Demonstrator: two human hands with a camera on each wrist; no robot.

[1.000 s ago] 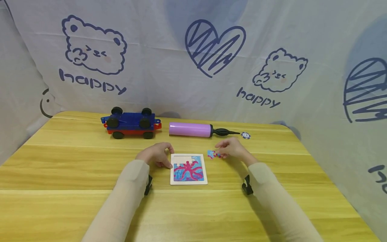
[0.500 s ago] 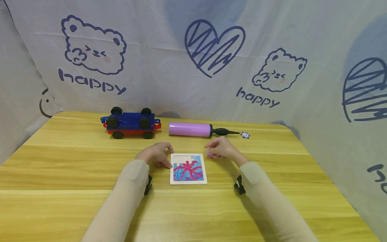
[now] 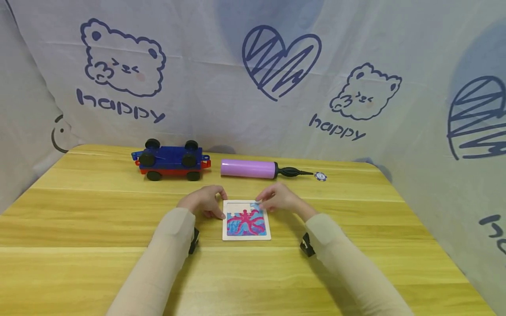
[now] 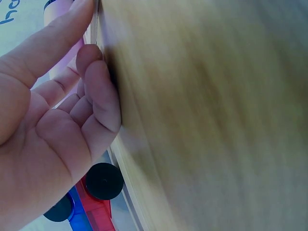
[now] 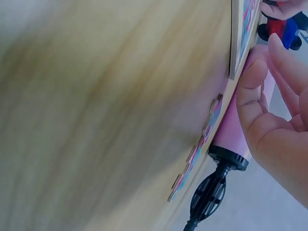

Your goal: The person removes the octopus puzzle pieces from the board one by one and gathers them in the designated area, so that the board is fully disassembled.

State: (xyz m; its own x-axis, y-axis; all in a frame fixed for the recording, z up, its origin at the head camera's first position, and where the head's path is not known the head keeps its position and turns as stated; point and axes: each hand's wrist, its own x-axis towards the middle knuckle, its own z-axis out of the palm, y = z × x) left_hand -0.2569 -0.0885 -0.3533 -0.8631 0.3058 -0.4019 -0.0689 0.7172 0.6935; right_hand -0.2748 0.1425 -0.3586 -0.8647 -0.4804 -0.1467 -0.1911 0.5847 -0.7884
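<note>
**Two sides of an octopus puzzle [image 3: 246,224] attended at once**

Take the puzzle as the dial's centre, with twelve pointing away from the person. It lies flat on the wooden table [image 3: 253,281], squarely between the two arms, presumably so both can reach it. The left hand [image 3: 203,202] braces the white frame [image 3: 247,238] from ten o'clock, I'd guess to stop it sliding: thumb at the left edge, forefinger by the upper left corner, those two spread apart, the other fingers curling in.

The right hand [image 3: 280,197] sits at two o'clock, thumb and forefinger slightly apart at the upper right corner. I see no piece between them, and can't tell whether they press or merely hover. Bare backing [image 3: 238,207] shows between eleven and twelve. Loose pieces [image 5: 195,155] lie beside the frame near the right hand, handy for it by the look of things.

The purple pump [image 3: 249,169] at twelve, toy car [image 3: 171,160] at ten and printed chip [image 3: 320,176] at two seem parked back to leave working room. Both forearms, in pale sleeves [image 3: 158,259], slant inward from seven and five.
</note>
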